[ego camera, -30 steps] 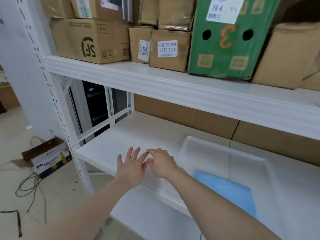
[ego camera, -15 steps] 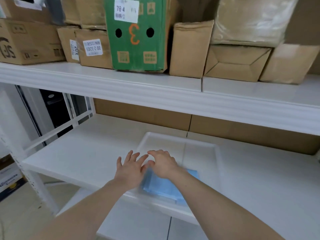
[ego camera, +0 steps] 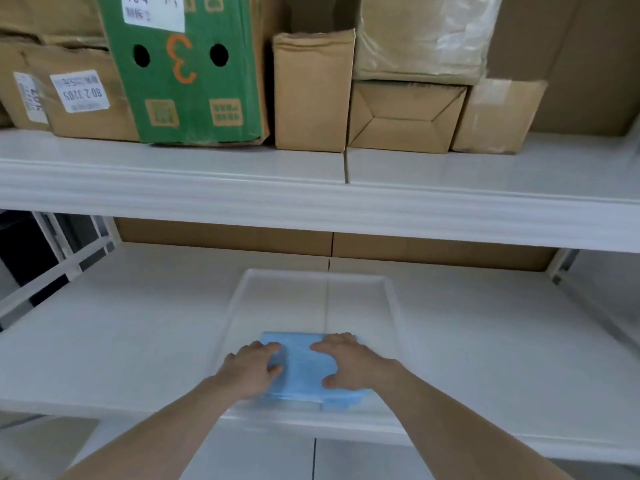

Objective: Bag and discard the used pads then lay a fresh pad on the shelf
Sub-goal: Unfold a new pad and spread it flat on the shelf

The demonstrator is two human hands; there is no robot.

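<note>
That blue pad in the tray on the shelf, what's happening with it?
A person has both hands on the folded blue pad, which lies in a clear tray on the lower shelf. The left hand holds its left edge and the right hand rests on its right side. Cardboard boxes fill the shelf above.
</note>
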